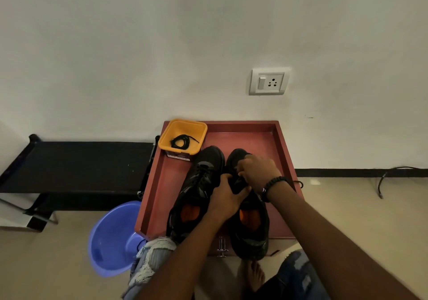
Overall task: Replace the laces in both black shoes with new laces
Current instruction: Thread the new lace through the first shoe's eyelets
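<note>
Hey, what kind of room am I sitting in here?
Probably a room in a home: a plain wall with a switch and socket plate, a tiled floor, and a folding cot beside a blue plastic basin.

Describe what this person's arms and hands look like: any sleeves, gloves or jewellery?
Both forearms are bare, with no sleeves in view and no gloves. The right hand has a bracelet of dark round beads around its wrist. The left hand shows no bracelet or watch. I can make out no rings, though some fingers are hidden against the shoe.
</note>
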`<act>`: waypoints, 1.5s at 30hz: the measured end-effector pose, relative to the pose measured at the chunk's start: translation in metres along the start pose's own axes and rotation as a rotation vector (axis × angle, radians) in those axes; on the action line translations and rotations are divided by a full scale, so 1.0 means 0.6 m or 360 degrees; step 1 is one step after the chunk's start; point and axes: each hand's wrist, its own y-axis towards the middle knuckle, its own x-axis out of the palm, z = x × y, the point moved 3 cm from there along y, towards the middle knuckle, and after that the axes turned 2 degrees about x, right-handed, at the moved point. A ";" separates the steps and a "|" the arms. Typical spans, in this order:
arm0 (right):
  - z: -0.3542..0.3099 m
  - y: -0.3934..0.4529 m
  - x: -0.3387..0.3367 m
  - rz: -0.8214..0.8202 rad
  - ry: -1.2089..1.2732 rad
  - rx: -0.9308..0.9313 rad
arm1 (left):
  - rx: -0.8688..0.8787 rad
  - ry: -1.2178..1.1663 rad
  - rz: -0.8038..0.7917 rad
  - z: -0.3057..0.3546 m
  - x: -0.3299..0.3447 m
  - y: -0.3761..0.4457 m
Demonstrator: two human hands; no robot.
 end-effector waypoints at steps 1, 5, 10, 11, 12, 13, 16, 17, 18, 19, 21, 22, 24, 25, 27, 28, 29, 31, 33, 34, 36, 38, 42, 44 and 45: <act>-0.001 0.001 0.005 -0.0013 0.0062 -0.0009 | 0.0001 -0.0037 0.0020 -0.004 0.003 0.000; 0.013 -0.008 0.005 0.0010 0.0887 0.0084 | -0.0008 -0.0116 0.0115 -0.013 0.012 -0.002; 0.062 -0.042 0.023 -0.0082 0.2182 0.0444 | -0.0062 -0.0110 0.0185 -0.015 0.009 -0.003; 0.071 -0.045 0.034 -0.0079 0.2135 0.0475 | -0.0060 -0.0092 0.0175 -0.012 0.011 -0.002; 0.076 -0.048 0.041 -0.0077 0.1962 0.0479 | -0.0051 -0.0071 0.0166 -0.008 0.015 -0.002; 0.077 -0.050 0.045 -0.0085 0.1726 0.0449 | -0.0041 -0.0049 0.0160 -0.004 0.019 -0.002; 0.069 -0.050 0.023 -0.0003 0.1140 0.0207 | -0.0017 -0.0019 0.0162 -0.001 0.027 -0.002; 0.068 -0.049 0.016 -0.0001 0.1077 0.0142 | -0.0018 -0.0022 0.0158 -0.001 0.028 -0.002; 0.067 -0.048 0.007 -0.0014 0.1082 0.0092 | -0.0024 -0.0028 0.0155 -0.002 0.028 -0.002; 0.066 -0.047 -0.003 -0.0016 0.1190 0.0082 | -0.0036 -0.0037 0.0152 -0.003 0.028 -0.001; 0.070 -0.046 -0.024 0.0079 0.1620 0.0164 | -0.0050 -0.0060 0.0155 -0.004 0.028 0.000; 0.074 -0.047 -0.037 0.0163 0.1872 0.0227 | -0.0052 -0.0071 0.0157 -0.005 0.028 0.001; 0.084 -0.051 -0.056 0.0257 0.2267 0.0308 | -0.0052 -0.0103 0.0150 -0.007 0.029 0.002; 0.090 -0.053 -0.062 0.0255 0.2339 0.0313 | -0.0051 -0.0117 0.0146 -0.008 0.030 0.002; 0.099 -0.054 -0.069 0.0213 0.2074 0.0267 | -0.0056 -0.0134 0.0145 -0.010 0.031 0.003; 0.103 -0.053 -0.069 0.0200 0.1724 0.0236 | -0.0062 -0.0144 0.0142 -0.011 0.031 0.003; 0.108 -0.050 -0.063 0.0197 0.1332 0.0215 | -0.0066 -0.0156 0.0140 -0.011 0.031 0.004; 0.118 -0.046 -0.042 0.0137 0.0839 0.0274 | -0.0069 -0.0196 0.0130 -0.013 0.030 0.004; 0.129 -0.045 -0.011 0.0032 0.0686 0.0406 | -0.0077 -0.0238 0.0124 -0.015 0.028 0.004; 0.131 -0.047 0.002 0.0015 0.0596 0.0441 | -0.0078 -0.0253 0.0121 -0.015 0.027 0.003; 0.124 -0.054 0.015 0.0185 0.0520 0.0432 | -0.0074 -0.0272 0.0100 -0.014 0.024 0.001; 0.096 -0.064 0.006 0.0518 0.0617 0.0261 | -0.0074 -0.0300 0.0064 -0.013 0.021 -0.001; 0.021 -0.065 0.002 0.0239 0.0384 -0.0189 | -0.0089 -0.0378 0.0005 -0.011 0.018 -0.005; 0.010 -0.051 0.015 0.0063 0.0206 -0.0143 | -0.0080 -0.0382 0.0015 -0.012 0.018 -0.007; 0.012 -0.044 0.020 0.0039 0.0140 -0.0090 | -0.0074 -0.0375 0.0021 -0.011 0.019 -0.009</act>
